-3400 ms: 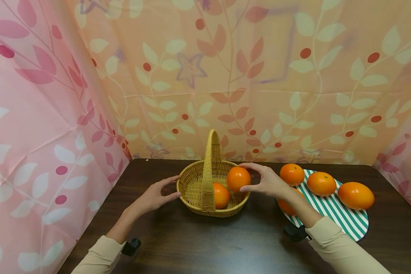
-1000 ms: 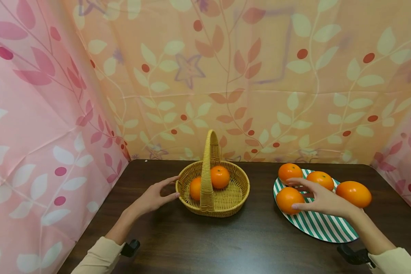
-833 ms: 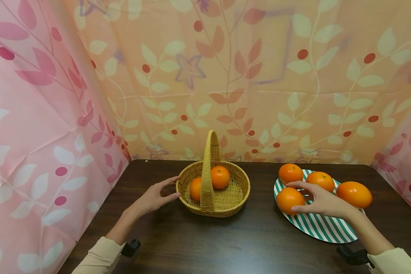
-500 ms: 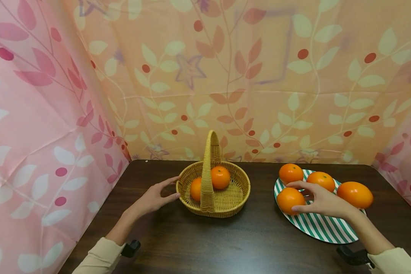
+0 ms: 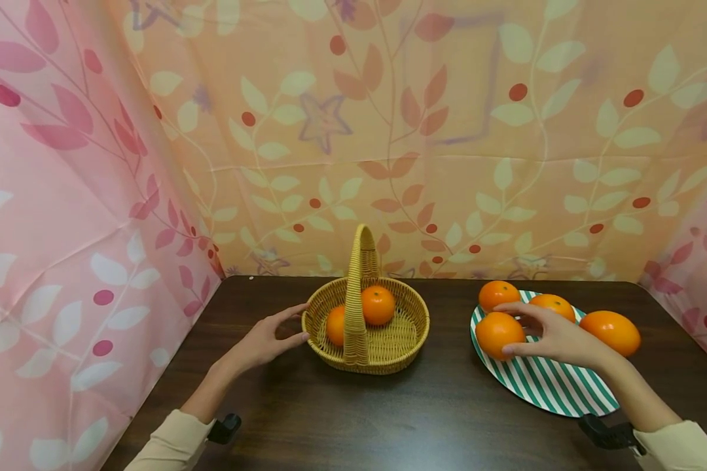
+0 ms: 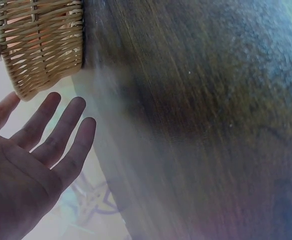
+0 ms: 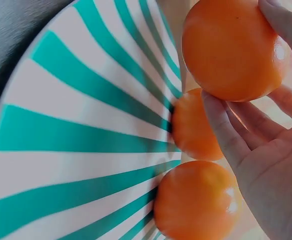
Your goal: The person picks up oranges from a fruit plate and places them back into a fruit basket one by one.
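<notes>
The right hand grips a round, glossy orange fruit over the flat green-and-white striped plate, well right of the yellow wicker basket, whose left rim the left hand touches with relaxed fingers.

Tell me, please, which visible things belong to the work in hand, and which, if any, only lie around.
Probably part of the work:
orange fruit in the right hand
striped plate
three other fruits there
basket, touched by the left hand
two fruits inside it

Only around it:
dark table
floral cloth
black wrist devices
</notes>
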Action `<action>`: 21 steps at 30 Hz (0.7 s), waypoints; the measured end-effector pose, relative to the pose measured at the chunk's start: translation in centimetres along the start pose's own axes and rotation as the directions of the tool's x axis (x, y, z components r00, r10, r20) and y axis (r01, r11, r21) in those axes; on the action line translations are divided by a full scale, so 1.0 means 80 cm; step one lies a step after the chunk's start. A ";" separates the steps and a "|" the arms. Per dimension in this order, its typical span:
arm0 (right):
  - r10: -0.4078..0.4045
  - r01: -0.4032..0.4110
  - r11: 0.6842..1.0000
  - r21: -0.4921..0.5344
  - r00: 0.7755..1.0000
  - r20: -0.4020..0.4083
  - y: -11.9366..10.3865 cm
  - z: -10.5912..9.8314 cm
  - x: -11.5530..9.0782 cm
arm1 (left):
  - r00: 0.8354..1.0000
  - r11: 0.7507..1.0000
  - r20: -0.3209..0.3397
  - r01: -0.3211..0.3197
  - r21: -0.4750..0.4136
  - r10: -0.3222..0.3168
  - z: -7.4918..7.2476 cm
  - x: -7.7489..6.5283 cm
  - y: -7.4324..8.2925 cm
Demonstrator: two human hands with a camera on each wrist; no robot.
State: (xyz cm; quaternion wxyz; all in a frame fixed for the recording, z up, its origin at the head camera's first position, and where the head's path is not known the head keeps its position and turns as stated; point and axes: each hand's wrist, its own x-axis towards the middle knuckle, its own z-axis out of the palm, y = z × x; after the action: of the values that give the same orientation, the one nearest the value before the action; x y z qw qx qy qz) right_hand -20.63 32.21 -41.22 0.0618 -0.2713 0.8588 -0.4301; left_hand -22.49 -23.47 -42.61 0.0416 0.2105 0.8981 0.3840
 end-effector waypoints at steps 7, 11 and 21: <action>-0.058 0.056 0.998 -0.026 0.997 -0.045 -0.007 -0.001 0.011 | 1.000 1.000 0.000 -0.004 -0.008 0.004 0.000 -0.001 0.000; -0.089 0.085 0.994 -0.066 0.993 -0.071 -0.013 -0.002 0.020 | 1.000 1.000 0.001 -0.005 -0.013 0.005 0.000 -0.001 0.000; -0.111 0.106 0.993 -0.052 0.990 -0.088 -0.026 0.003 0.046 | 1.000 1.000 -0.003 -0.014 -0.022 0.014 0.002 -0.001 0.000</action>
State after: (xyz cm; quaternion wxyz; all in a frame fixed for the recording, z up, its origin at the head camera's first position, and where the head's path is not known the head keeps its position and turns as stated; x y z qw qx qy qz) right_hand -22.81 29.14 -39.32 -0.0071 -0.2992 0.8547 -0.4242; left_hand -22.38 -23.41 -42.69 0.0400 0.2159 0.8924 0.3943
